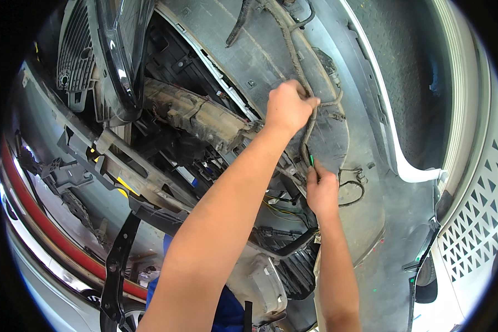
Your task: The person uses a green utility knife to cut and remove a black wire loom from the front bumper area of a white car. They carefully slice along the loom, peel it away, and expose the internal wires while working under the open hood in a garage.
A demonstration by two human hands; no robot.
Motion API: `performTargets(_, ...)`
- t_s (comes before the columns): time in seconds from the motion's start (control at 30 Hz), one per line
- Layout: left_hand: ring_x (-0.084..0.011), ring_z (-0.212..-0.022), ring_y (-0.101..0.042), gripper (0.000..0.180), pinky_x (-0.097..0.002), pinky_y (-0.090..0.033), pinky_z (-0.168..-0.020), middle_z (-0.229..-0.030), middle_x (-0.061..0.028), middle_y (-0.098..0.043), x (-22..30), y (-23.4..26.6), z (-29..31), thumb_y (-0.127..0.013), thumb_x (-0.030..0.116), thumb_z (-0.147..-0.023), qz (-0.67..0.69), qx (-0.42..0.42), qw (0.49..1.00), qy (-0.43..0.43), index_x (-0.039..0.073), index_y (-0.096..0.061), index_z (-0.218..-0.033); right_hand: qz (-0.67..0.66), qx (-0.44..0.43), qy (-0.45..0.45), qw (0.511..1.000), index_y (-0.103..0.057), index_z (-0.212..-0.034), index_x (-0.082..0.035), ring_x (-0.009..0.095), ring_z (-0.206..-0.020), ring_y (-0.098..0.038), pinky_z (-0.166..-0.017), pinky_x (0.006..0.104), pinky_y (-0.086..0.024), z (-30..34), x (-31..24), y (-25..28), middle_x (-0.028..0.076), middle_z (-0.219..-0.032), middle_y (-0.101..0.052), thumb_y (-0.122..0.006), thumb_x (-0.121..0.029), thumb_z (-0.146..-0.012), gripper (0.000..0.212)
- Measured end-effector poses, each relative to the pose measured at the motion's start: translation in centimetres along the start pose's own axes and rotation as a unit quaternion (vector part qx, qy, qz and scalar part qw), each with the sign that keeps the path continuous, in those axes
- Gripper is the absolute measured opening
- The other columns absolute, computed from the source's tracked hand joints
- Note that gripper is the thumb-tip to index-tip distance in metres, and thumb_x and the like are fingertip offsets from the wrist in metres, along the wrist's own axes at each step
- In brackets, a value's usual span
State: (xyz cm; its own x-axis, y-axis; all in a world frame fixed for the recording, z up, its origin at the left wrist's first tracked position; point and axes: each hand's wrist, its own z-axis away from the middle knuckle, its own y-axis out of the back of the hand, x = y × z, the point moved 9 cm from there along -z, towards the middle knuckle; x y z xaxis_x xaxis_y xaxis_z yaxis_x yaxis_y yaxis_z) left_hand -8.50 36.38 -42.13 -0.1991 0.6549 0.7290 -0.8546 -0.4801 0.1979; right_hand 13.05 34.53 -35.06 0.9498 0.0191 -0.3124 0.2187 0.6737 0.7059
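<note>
A dusty wiring harness (291,47) runs down a large grey car body panel (337,133), with a short branch toward the panel's edge. My left hand (289,108) is closed round the harness where that branch leaves it, thumb and fingers pressed together. Lower down, my right hand (322,188) is closed in a pinch beside the harness. From its fingertips juts a slim green-tipped thing (311,160), its other end hidden in the hand. A thin black cable loop (359,195) lies just right of that hand.
At the upper left stand a black grille (76,58) and a headlamp (124,61). A dirty crossbeam (191,113) and loose coloured wires (282,207) lie left of the panel. A white curved edge (390,127) and a perforated white panel (478,216) are at the right.
</note>
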Motion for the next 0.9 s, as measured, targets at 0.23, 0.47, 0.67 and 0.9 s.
performTargets(0.23, -0.0415, -0.111, -0.068, 0.029, -0.0466, -0.057, -0.095, -0.118, -0.0224, -0.071, -0.8, -3.7, 2.1, -0.077, 0.021, -0.085, -0.288, -0.197, 0.936, 0.047, 0.003, -0.075, -0.108, 0.068, 0.005, 0.059, 0.996, -0.069, -0.124, 0.001, 0.049, -0.086, -0.068, -0.076, 0.0531, -0.054, -0.2, -1.2, 1.0, 0.033, -0.093, -0.067, -0.058, -0.009, -0.095, 0.032)
performTargets(0.47, -0.0377, -0.099, -0.072, 0.030, -0.0432, -0.056, -0.089, -0.098, -0.0238, -0.074, -1.8, -4.8, 1.6, -0.081, 0.026, -0.083, -0.121, -0.129, 0.983, 0.043, -0.001, -0.076, -0.095, 0.079, 0.046, 0.027, 0.995, -0.067, -0.125, 0.001, 0.047, -0.081, -0.068, -0.073, 0.0533, -0.054, 0.2, -0.5, 2.1, 0.030, -0.087, -0.068, -0.058, -0.008, -0.096, 0.032)
performTargets(0.67, -0.0388, -0.099, -0.071, 0.028, -0.0434, -0.056, -0.090, -0.097, -0.0244, -0.074, -1.8, -5.4, 2.2, -0.081, 0.023, -0.081, -0.090, -0.118, 0.988, 0.042, -0.001, -0.075, -0.095, 0.158, 0.101, 0.078, 0.979, -0.066, -0.129, -0.002, 0.044, -0.077, -0.069, -0.069, 0.0515, -0.055, 0.0, -0.3, 2.4, 0.025, -0.089, -0.070, -0.057, -0.011, -0.098, 0.033)
performTargets(0.9, -0.0374, -0.091, -0.072, 0.030, -0.0423, -0.056, -0.085, -0.088, -0.0234, -0.074, -2.1, -6.1, 2.5, -0.085, 0.026, -0.079, -0.152, -0.138, 0.979, 0.018, -0.002, -0.075, -0.087, 0.208, 0.114, 0.061, 0.970, -0.064, -0.130, 0.002, 0.044, -0.077, -0.069, -0.069, 0.0521, -0.055, 0.7, -0.6, 1.5, 0.028, -0.086, -0.069, -0.055, -0.009, -0.100, 0.033)
